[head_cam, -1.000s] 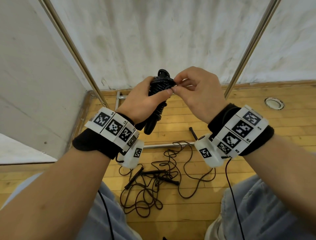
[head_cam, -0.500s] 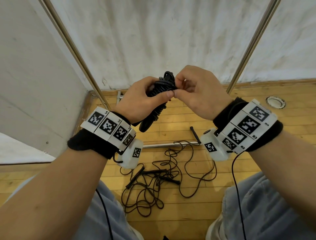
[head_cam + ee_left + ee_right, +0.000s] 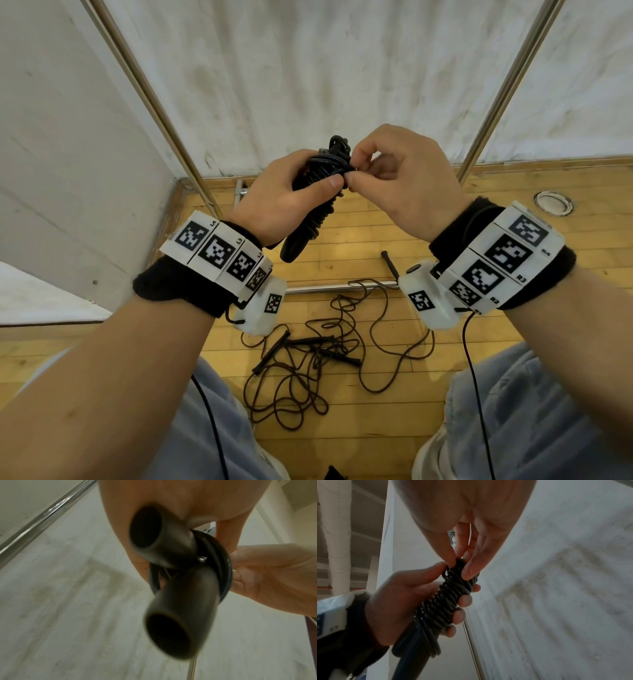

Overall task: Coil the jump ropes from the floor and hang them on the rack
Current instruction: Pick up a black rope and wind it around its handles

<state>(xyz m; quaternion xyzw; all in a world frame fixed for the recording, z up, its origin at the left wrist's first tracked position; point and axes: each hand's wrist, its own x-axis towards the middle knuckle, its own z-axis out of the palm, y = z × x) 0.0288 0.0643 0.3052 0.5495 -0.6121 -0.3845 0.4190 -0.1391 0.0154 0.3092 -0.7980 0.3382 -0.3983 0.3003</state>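
Wooden floor (image 3: 394, 219) runs up to a scuffed white wall (image 3: 342, 68), with two slanted metal rack poles (image 3: 164, 113) framing the far space and a low rack bar (image 3: 318, 290) crossing the boards. Up front, the left hand (image 3: 284, 198) wraps its fingers around the coiled jump rope (image 3: 320, 178), handles (image 3: 171, 601) pointing down. The right hand (image 3: 400, 178) pinches the top of that coil with thumb and fingertips. Below, between the knees, loose jump ropes (image 3: 308, 363) sprawl tangled on the floor, near the bar, with bare boards to the right.
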